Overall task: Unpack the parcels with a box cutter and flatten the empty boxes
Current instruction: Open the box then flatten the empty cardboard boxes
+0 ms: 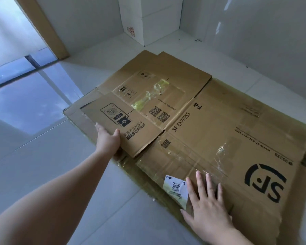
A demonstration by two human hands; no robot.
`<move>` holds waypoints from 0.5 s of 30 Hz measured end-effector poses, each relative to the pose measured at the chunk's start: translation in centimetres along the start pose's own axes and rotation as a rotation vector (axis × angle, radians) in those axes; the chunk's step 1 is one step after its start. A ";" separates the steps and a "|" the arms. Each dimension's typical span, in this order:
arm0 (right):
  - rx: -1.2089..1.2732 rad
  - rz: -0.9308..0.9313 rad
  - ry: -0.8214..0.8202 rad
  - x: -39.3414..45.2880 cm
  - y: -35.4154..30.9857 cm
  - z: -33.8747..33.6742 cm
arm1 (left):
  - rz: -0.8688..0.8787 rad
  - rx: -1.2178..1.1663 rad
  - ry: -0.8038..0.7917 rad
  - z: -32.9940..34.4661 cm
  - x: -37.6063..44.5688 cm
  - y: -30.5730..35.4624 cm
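Cardboard flap (124, 126) gripped by left hand (107, 138); right hand (207, 207) pressing flat.

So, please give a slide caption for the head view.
Left hand grips a flattened box; right hand presses the SF carton.

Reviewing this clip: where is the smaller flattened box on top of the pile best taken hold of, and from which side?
Probably at its near-left edge, from the left. That corner of the smaller flattened box overhangs the SF Express box, so fingers can slip beneath; the left hand already grips there, thumb on top.
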State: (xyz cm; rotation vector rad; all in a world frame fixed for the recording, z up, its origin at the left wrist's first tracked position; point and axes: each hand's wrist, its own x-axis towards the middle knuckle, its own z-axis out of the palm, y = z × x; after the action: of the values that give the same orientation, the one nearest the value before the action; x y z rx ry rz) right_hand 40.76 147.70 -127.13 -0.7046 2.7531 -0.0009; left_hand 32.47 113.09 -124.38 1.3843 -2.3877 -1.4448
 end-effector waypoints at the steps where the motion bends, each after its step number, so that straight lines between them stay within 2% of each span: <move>1: -0.006 0.017 -0.005 0.1 0.0 -0.2 | -0.009 -0.009 -0.025 0.0 0.1 0.4; 5: -0.030 0.001 0.033 0.3 0.3 -0.1 | 0.066 0.108 -0.052 0.6 -0.1 -0.4; 7: -0.035 -0.035 0.037 0.4 0.4 0.3 | 0.054 -0.046 0.052 0.9 0.3 -1.2; 9: -0.012 -0.055 0.065 0.5 0.5 0.7 | -0.172 -0.366 0.185 0.6 0.7 0.2; 11: 0.006 -0.062 0.119 0.7 0.5 0.8 | -0.405 -0.671 0.116 0.2 1.2 2.3; 12: 0.016 -0.056 0.122 0.7 0.5 0.7 | -0.430 -0.700 0.057 0.1 1.2 3.0; 15: 0.006 -0.059 0.099 0.7 0.8 0.8 | -0.462 -0.534 -0.062 0.9 1.2 2.7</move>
State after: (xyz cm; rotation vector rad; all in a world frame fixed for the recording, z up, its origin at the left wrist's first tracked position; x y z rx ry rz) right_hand 39.99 148.08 -128.12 -0.8041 2.8235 -0.0585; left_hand 29.57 113.40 -123.43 1.7978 -1.5623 -2.0469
